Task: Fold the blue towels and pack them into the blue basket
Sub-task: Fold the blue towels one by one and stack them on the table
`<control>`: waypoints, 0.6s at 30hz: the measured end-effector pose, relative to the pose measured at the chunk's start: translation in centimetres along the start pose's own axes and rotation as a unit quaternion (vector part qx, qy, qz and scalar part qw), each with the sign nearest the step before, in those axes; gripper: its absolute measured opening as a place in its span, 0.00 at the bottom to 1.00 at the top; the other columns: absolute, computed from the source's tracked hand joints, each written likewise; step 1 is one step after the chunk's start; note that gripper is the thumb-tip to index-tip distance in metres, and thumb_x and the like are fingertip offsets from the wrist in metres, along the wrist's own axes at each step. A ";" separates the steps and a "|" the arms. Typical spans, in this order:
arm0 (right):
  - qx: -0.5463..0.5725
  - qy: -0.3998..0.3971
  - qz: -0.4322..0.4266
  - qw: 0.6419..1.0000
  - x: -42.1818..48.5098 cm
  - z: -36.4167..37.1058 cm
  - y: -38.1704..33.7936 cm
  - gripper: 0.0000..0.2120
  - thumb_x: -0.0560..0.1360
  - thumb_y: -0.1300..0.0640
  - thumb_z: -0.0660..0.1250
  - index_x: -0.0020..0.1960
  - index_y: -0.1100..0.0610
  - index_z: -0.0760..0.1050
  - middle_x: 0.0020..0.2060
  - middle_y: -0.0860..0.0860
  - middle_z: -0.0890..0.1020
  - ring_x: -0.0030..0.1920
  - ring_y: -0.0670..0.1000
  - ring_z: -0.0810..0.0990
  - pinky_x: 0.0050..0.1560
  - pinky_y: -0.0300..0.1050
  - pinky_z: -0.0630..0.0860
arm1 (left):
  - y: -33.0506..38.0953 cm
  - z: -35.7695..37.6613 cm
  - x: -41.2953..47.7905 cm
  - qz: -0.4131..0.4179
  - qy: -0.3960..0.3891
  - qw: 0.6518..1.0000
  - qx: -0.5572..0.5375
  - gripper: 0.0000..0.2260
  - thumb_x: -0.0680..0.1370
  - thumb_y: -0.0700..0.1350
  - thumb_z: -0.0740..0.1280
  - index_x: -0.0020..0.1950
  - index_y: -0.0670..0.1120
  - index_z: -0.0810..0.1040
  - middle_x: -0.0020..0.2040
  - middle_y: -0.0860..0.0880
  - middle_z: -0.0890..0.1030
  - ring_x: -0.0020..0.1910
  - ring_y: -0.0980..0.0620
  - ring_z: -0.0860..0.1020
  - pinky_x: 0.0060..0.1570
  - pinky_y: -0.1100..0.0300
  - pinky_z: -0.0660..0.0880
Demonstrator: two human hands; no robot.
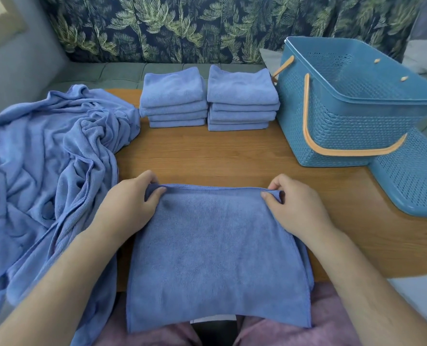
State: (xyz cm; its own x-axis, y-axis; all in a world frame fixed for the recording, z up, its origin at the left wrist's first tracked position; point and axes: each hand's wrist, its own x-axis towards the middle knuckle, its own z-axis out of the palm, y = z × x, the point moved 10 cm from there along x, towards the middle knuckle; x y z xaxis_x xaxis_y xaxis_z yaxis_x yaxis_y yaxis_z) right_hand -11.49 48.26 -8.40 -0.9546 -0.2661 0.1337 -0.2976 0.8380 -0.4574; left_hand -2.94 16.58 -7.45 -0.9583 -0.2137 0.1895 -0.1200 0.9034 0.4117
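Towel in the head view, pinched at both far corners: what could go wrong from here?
1. The towel hangs over the near edge of the table. If the left hand or right hand lets go, it may slide onto the lap.
2. The loose pile lies close beside the left arm and could get dragged into the fold.

A bare strip of bench (207, 156) is lying open between the spread towel (212, 245) and the left stack (173, 96) and right stack (241, 91) behind it. The crumpled heap (45, 158) is crowding the left side. The blue basket (345, 126) and its lid (412, 181) are blocking the right. The basket's mouth is standing open on top.
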 end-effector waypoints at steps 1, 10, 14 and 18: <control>-0.007 -0.003 -0.003 1.000 0.1 0.1 -0.1 0.04 0.78 0.49 0.68 0.49 0.48 0.74 0.42 0.42 0.79 0.43 0.47 0.77 0.43 0.46 0.72 | -0.2 0.4 0.0 -0.009 -0.004 1.000 -0.004 0.06 0.80 0.52 0.66 0.50 0.51 0.75 0.35 0.52 0.80 0.38 0.49 0.78 0.37 0.54 0.73; -0.042 0.010 -0.045 0.998 -0.3 1.1 -1.2 0.07 0.82 0.54 0.60 0.53 0.56 0.74 0.52 0.49 0.71 0.50 0.53 0.74 0.45 0.51 0.75 | 0.5 1.4 0.1 0.036 0.021 0.999 0.018 0.02 0.78 0.42 0.68 0.49 0.44 0.77 0.48 0.48 0.72 0.48 0.45 0.72 0.49 0.53 0.70; 0.003 0.050 -0.061 0.997 -0.3 0.0 -1.8 0.04 0.83 0.57 0.58 0.54 0.57 0.70 0.48 0.49 0.74 0.49 0.53 0.73 0.46 0.49 0.68 | 0.8 0.2 0.0 0.032 0.058 0.998 0.007 0.00 0.81 0.41 0.63 0.51 0.45 0.73 0.50 0.48 0.76 0.49 0.45 0.73 0.50 0.50 0.67; 0.078 0.062 -0.054 0.994 -0.2 -1.1 -1.4 0.04 0.82 0.57 0.63 0.51 0.54 0.69 0.45 0.48 0.76 0.45 0.50 0.73 0.44 0.44 0.67 | 0.7 -1.1 0.1 0.024 0.071 0.993 -0.096 0.02 0.83 0.43 0.61 0.52 0.46 0.70 0.46 0.52 0.74 0.45 0.55 0.70 0.45 0.61 0.64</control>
State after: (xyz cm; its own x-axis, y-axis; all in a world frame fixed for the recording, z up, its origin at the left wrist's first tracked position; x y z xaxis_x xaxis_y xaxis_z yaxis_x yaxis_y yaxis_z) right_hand -10.92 47.61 -6.82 -0.9138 -0.2820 0.2923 -0.4029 0.7206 -0.5643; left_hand -2.84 16.82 -6.14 -0.9142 -0.2341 0.3307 -0.0099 0.8289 0.5594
